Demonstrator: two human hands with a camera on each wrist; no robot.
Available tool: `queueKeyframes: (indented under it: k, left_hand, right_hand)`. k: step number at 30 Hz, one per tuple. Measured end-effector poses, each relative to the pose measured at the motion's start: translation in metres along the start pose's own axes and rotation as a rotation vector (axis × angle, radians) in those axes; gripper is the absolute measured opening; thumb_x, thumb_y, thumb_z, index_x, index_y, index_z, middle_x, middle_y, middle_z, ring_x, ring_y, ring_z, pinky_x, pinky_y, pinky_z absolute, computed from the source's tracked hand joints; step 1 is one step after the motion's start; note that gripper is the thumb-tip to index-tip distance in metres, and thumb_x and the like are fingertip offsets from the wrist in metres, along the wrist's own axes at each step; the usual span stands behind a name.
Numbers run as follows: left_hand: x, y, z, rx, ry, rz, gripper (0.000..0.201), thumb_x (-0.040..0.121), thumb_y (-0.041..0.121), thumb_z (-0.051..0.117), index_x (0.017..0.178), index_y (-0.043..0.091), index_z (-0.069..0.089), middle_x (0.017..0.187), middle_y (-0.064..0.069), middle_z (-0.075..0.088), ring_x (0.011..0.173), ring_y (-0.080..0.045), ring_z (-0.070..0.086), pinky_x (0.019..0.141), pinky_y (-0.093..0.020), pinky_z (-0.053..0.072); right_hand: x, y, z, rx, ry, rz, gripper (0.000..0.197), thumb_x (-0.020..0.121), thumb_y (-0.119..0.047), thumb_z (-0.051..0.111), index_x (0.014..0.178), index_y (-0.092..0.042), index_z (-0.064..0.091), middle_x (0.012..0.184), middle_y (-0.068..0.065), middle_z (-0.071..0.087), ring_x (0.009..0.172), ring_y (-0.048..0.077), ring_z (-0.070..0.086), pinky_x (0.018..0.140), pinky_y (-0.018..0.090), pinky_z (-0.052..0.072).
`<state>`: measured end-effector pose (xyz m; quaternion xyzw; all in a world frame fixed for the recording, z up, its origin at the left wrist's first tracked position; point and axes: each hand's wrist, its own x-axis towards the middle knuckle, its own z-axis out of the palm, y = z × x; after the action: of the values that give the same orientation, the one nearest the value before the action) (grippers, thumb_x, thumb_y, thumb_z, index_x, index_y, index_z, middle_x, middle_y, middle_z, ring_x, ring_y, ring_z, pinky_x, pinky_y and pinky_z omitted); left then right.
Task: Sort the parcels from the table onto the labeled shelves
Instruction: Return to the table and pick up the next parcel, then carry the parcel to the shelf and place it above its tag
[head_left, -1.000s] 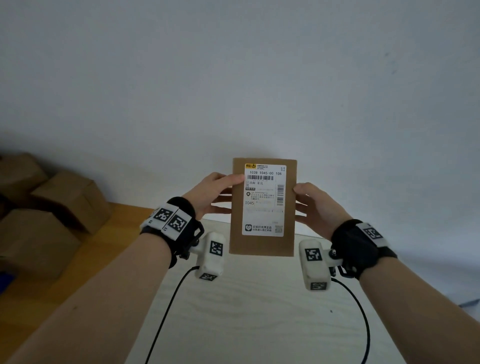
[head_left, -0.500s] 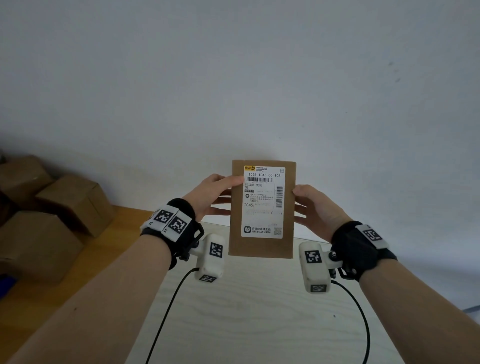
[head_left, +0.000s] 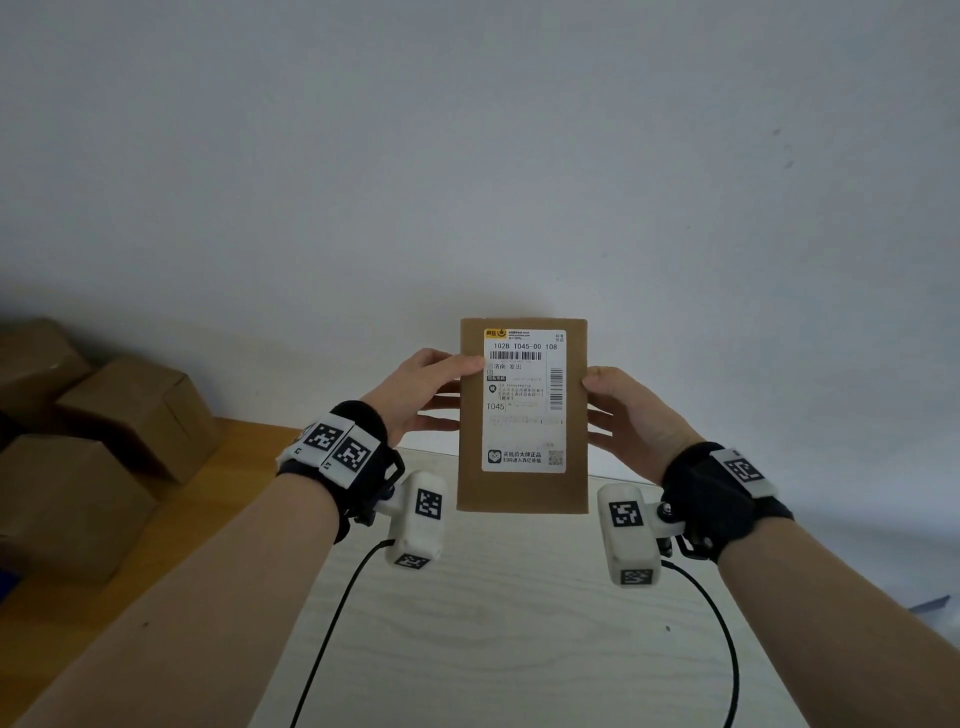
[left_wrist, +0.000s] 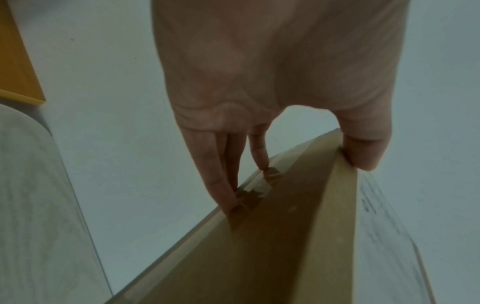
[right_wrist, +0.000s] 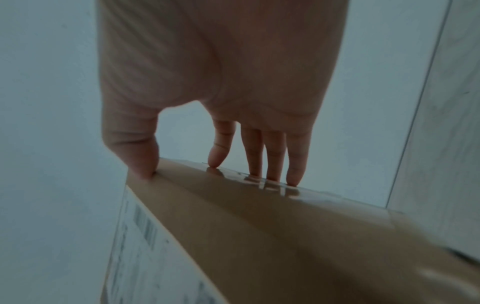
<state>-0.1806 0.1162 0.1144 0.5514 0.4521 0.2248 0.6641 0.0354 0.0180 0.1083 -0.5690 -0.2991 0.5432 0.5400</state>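
Flat cardboard parcel (head_left: 522, 488) held upright above the pale table (head_left: 519, 649), label facing the person.

It looks light and stiff, its taped back probably slick, so pinching both long edges seems the safest hold. Left hand (head_left: 423, 387) and right hand (head_left: 626, 415) each grasp one side, thumb in front, fingers behind. The head view alone shows the shipping label (head_left: 524, 400) and stacked cardboard boxes (head_left: 104, 441); the wrist views alone show fingertips (right_wrist: 293, 179) pressed on glossy tape (left_wrist: 262, 185).
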Motion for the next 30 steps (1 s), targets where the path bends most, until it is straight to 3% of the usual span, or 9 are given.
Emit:
queueKeyframes:
  k: [5,9,11,15,19,26,30]
  left_hand:
    - [0.002,0.002,0.001,-0.018,-0.034,0.048,0.039,0.086,0.036,0.063,0.120,0.021,0.052,0.109,0.000,0.069,0.103,-0.019,0.064,0.089,-0.039,0.054]
    - [0.005,0.002,0.013,-0.036,-0.092,0.061,0.036,0.085,0.040,0.063,0.117,0.028,0.051,0.123,-0.002,0.063,0.112,-0.019,0.060,0.073,-0.032,0.053]
    - [0.007,0.001,0.022,-0.045,-0.120,0.063,0.039,0.086,0.039,0.062,0.120,0.028,0.048,0.123,-0.002,0.063,0.106,-0.016,0.062,0.068,-0.029,0.052]
    - [0.015,-0.008,0.045,-0.065,-0.165,0.058,0.043,0.085,0.037,0.064,0.123,0.026,0.046,0.119,-0.003,0.064,0.098,-0.014,0.064,0.062,-0.027,0.051]
    - [0.020,-0.023,0.075,-0.085,-0.204,0.037,0.041,0.083,0.038,0.065,0.119,0.027,0.048,0.118,-0.003,0.066,0.098,-0.015,0.065,0.064,-0.028,0.051]
    - [0.002,-0.042,0.135,-0.077,-0.305,0.012,0.036,0.085,0.040,0.062,0.117,0.026,0.050,0.113,-0.002,0.066,0.093,-0.014,0.063,0.064,-0.028,0.050]
    - [-0.022,-0.042,0.169,-0.047,-0.352,0.032,0.036,0.085,0.041,0.062,0.116,0.026,0.050,0.115,-0.002,0.066,0.095,-0.014,0.063,0.061,-0.026,0.049]
  right_hand:
    - [-0.007,-0.007,-0.002,0.048,0.048,-0.011,0.020,0.089,-0.026,0.058,0.107,-0.017,0.055,0.090,0.000,0.068,0.082,0.016,0.064,0.073,0.028,0.051]
    - [-0.016,-0.009,-0.007,0.079,0.131,-0.028,0.024,0.090,-0.033,0.055,0.110,-0.019,0.058,0.087,0.001,0.068,0.072,0.014,0.062,0.066,0.024,0.050]
    - [-0.022,-0.006,-0.010,0.081,0.185,-0.025,0.026,0.091,-0.036,0.054,0.109,-0.020,0.061,0.082,0.001,0.067,0.071,0.014,0.058,0.067,0.025,0.047]
    - [-0.037,0.005,-0.020,0.111,0.318,-0.033,0.023,0.091,-0.037,0.053,0.101,-0.022,0.067,0.076,-0.002,0.070,0.073,0.015,0.055,0.069,0.027,0.043]
    - [-0.060,0.018,-0.036,0.123,0.443,-0.029,0.023,0.091,-0.037,0.052,0.103,-0.022,0.066,0.070,-0.006,0.071,0.071,0.013,0.057,0.068,0.026,0.043]
    - [-0.123,0.042,-0.072,0.138,0.553,-0.041,0.037,0.092,-0.039,0.050,0.122,-0.022,0.063,0.081,-0.005,0.068,0.068,0.009,0.059,0.061,0.024,0.044]
    - [-0.164,0.050,-0.095,0.157,0.588,-0.063,0.035,0.093,-0.037,0.050,0.122,-0.022,0.063,0.087,-0.004,0.069,0.073,0.010,0.060,0.061,0.023,0.045]
